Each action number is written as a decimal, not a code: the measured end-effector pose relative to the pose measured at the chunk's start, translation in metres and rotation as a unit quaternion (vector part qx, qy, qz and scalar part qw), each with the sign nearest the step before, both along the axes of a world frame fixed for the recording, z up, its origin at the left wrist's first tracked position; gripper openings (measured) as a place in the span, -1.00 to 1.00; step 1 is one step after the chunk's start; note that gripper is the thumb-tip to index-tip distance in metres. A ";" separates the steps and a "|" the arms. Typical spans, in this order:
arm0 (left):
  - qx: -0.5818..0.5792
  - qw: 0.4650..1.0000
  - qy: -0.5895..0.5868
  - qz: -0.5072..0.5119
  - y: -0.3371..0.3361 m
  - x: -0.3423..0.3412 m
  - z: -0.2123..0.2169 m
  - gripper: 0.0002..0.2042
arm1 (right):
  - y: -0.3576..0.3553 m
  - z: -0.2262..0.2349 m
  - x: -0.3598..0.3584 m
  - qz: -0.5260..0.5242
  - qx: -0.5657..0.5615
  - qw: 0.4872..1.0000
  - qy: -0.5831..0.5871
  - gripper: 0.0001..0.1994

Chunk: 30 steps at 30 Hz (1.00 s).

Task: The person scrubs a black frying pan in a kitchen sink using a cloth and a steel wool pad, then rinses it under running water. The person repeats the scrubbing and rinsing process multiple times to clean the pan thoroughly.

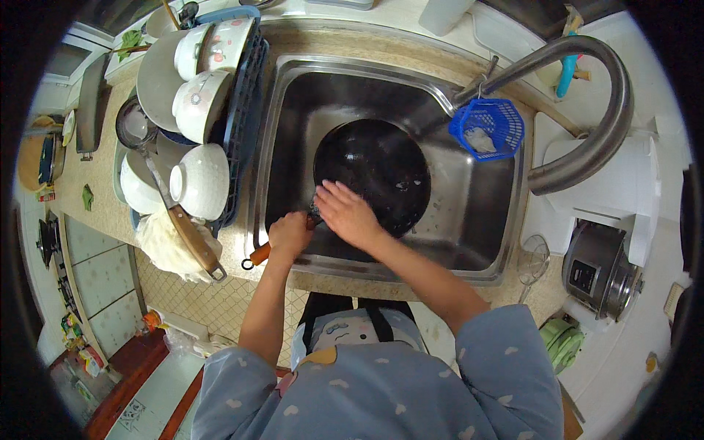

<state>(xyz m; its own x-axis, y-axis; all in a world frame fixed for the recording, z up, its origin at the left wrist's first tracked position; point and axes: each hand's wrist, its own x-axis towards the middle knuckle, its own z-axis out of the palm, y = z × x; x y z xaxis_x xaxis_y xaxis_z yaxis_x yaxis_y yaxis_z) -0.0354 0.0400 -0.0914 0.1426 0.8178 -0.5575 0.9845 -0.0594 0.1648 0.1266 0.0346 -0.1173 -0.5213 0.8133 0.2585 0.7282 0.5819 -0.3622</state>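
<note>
Down in the steel sink (484, 220) sits a black wok (381, 172), tilted a little toward the person, its dark bowl wet with a few pale specks on the right side. The left hand (288, 236) is wrapped tight around the wok's wooden handle (258, 254), which sticks out over the sink's near rim and ends in a small hanging loop. The right hand (345, 213) lies flat on the wok's near inner wall, fingers together and pressed down; whether there is a cloth or scrubber under it, I cannot tell. Over the sink curves a big steel faucet (587, 95), and from its base hangs a small blue plastic basket (488, 128) with a pale crumpled lump inside. Left of the sink, on the counter (99, 213), a dark blue dish rack (246, 110) is packed: white bowls with pink flower prints (202, 103) stacked on edge, a plain white bowl (199, 182) below them, a grey plate behind, and a cleaver with a wooden grip (194, 242) sloping out at the front. Far right stands a steel rice cooker (598, 268).
</note>
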 end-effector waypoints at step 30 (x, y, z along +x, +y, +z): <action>-0.040 0.998 0.049 0.027 0.005 0.008 0.006 -0.83 | -0.009 0.009 0.010 -0.029 -0.055 0.990 0.123 -0.82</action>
